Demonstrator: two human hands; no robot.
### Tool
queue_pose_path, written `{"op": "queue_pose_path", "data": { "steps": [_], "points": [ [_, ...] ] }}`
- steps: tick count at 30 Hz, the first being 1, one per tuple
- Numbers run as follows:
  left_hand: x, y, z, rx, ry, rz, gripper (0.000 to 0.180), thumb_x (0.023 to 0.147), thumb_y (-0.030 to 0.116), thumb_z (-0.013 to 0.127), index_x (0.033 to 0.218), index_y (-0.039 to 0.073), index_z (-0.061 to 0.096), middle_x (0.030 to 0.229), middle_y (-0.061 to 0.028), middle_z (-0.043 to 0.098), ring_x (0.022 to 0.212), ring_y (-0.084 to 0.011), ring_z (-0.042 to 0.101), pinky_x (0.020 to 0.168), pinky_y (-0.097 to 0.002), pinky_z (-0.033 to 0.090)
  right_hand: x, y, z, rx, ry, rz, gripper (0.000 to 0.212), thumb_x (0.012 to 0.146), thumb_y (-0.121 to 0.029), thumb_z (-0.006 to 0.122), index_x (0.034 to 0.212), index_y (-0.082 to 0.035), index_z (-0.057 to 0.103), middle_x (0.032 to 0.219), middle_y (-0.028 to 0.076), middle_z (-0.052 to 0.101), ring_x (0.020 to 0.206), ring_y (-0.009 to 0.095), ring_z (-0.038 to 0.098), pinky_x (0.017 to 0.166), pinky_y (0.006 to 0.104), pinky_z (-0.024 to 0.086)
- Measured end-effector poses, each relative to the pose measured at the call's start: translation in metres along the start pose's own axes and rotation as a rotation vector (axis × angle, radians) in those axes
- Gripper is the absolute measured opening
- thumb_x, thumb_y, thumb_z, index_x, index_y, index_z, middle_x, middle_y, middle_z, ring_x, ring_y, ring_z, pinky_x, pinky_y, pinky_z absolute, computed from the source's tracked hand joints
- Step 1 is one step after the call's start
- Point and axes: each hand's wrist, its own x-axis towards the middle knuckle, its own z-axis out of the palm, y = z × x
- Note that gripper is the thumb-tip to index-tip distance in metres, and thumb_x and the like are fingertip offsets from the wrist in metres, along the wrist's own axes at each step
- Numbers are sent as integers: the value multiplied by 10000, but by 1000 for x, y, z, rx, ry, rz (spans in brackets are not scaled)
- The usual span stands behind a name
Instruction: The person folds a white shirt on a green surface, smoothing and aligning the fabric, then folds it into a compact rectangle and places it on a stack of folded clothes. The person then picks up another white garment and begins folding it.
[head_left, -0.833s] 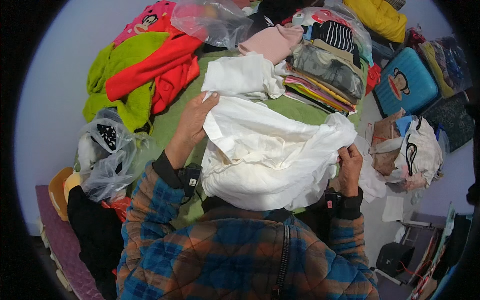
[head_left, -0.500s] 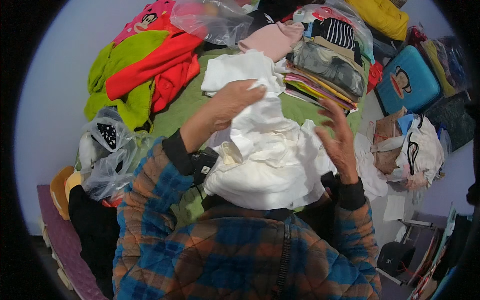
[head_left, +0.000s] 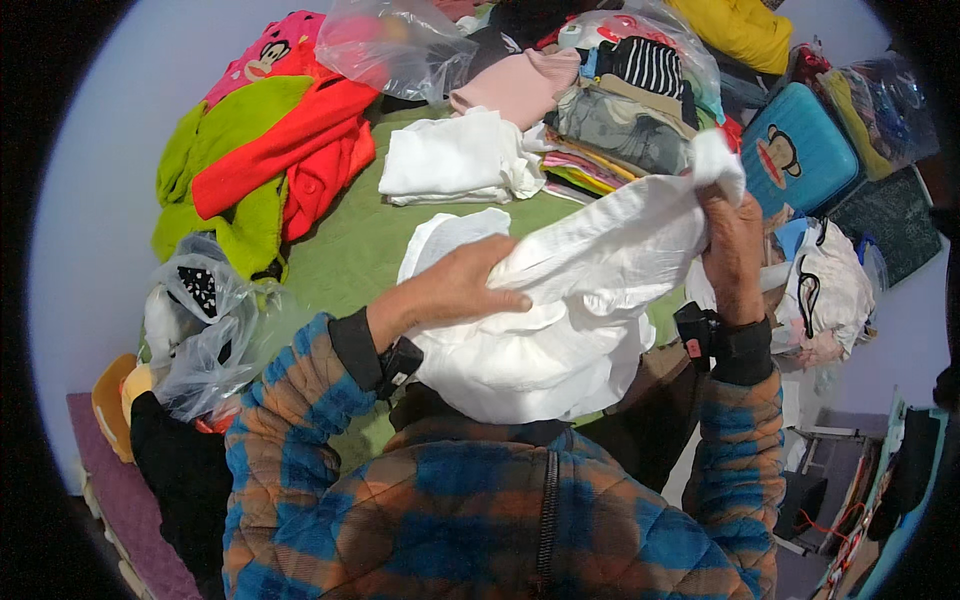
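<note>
A crumpled white cloth garment (head_left: 590, 270) lies in front of me and covers my lap. My right hand (head_left: 735, 245) is closed around one end of it, lifted up to the right, so the fabric stretches slantwise between my hands. My left hand (head_left: 455, 285) grips the garment's left part, thumb on top, with its other fingers partly hidden by the cloth. A white flap sticks up beyond the left hand. Farther off, a folded white stack of cloth (head_left: 450, 160) rests on the green bedcover (head_left: 335, 245).
Piled folded clothes (head_left: 620, 130) and a pink garment (head_left: 515, 85) lie at the back. Red clothing (head_left: 290, 150) and a lime-green garment (head_left: 225, 130) are heaped left, above a clear plastic bag (head_left: 215, 340). At right stand a blue case (head_left: 800, 150) and a bag of white items (head_left: 835, 290).
My right hand has taken hold of the white garment and pulled one end up to the right. My left hand has come down onto the cloth. The view has shifted slightly.
</note>
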Motion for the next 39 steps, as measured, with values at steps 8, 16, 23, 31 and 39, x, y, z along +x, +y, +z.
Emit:
{"op": "queue_pose_path", "data": {
  "steps": [8, 16, 23, 31, 39],
  "points": [
    [2, -2, -18, -347, -130, -162, 386, 757, 217, 713, 1057, 19, 574, 954, -57, 626, 886, -125, 565, 794, -265, 443, 13, -28, -34, 126, 115, -77, 286, 893, -147, 576, 1157, -36, 573, 1066, 54, 614, 923, 139, 592, 788, 266, 471],
    [19, 2, -73, -910, -195, -7, 448, 755, 303, 739, 1040, 1, 571, 929, -4, 606, 822, -76, 554, 765, -217, 443, 25, -63, -58, 61, 147, -157, 277, 887, -144, 578, 1134, -19, 568, 1070, 49, 611, 908, 141, 593, 779, 264, 472],
    [51, 34, -114, -709, -197, 66, 428, 756, 306, 738, 1019, 5, 583, 880, 12, 603, 800, -63, 541, 730, -215, 436, 32, -139, -77, -181, 185, -307, 331, 874, -215, 609, 1128, -5, 581, 990, 55, 637, 848, 116, 596, 740, 236, 472],
    [79, 72, -171, -148, -24, 37, 292, 750, 240, 729, 941, 37, 642, 820, 2, 619, 777, -88, 557, 713, -253, 445, 41, -212, -118, -379, 344, -436, 333, 869, -250, 613, 1103, -13, 610, 938, 60, 642, 773, 97, 583, 681, 223, 474],
    [83, 90, -226, -148, 351, 165, 236, 775, 136, 693, 992, 53, 649, 878, 10, 634, 770, -76, 566, 726, -240, 474, 45, -247, -136, -588, 441, -563, 354, 873, -288, 603, 1088, -8, 618, 908, 59, 638, 748, 92, 572, 662, 221, 460]
  ]
}}
